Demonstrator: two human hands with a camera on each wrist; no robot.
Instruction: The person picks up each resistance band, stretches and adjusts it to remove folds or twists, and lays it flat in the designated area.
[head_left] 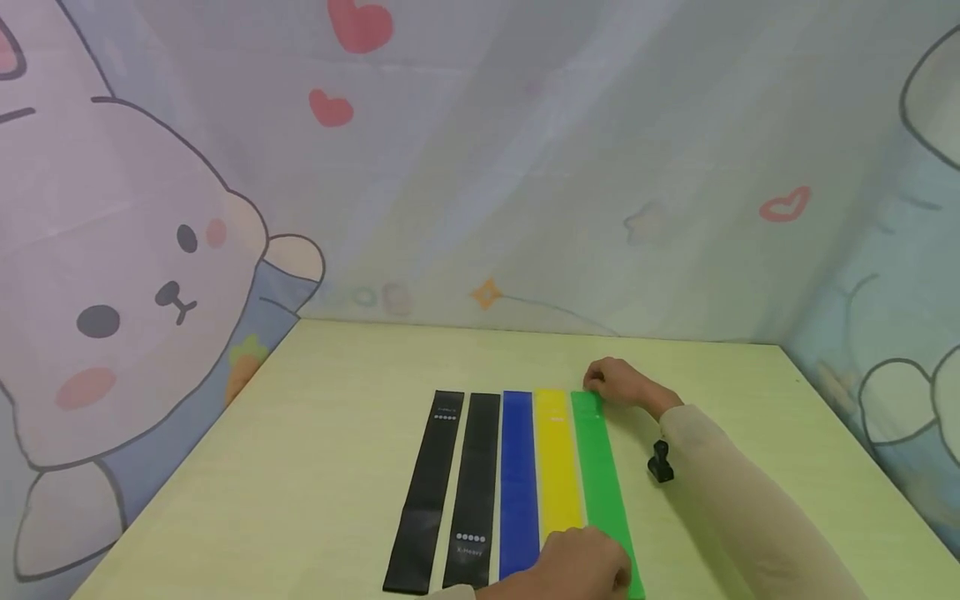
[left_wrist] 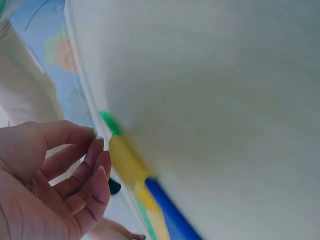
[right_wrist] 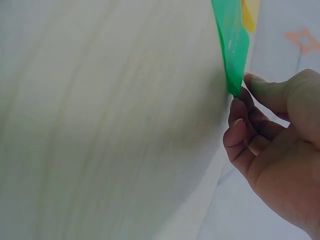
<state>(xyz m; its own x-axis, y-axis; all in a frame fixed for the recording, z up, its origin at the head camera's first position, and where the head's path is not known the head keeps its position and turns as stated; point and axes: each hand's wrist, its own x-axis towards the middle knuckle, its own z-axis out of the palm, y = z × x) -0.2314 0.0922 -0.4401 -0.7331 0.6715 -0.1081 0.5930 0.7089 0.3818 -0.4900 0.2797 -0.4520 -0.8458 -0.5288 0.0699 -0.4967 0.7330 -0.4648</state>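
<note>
Five flat exercise resistance bands lie side by side on the table: a left black band (head_left: 423, 500), a second black band (head_left: 476, 475) marked "X-Heavy", a blue band (head_left: 518, 483), a yellow band (head_left: 558, 467) and a green band (head_left: 600, 467). My right hand (head_left: 618, 382) pinches the far end of the green band between thumb and fingertips, clear in the right wrist view. Curled over the near ends of the yellow and green bands is my left hand (head_left: 566, 567). Its thumb and fingertips meet close to the green end (left_wrist: 109, 122); I cannot tell whether they pinch it.
A small black object (head_left: 660, 462) with a rounded knob stands on the pale table (head_left: 300, 467), beside the right sleeve (head_left: 757, 500). Behind the table's far edge hangs a cloth backdrop (head_left: 525, 167) printed with cartoon animals and hearts.
</note>
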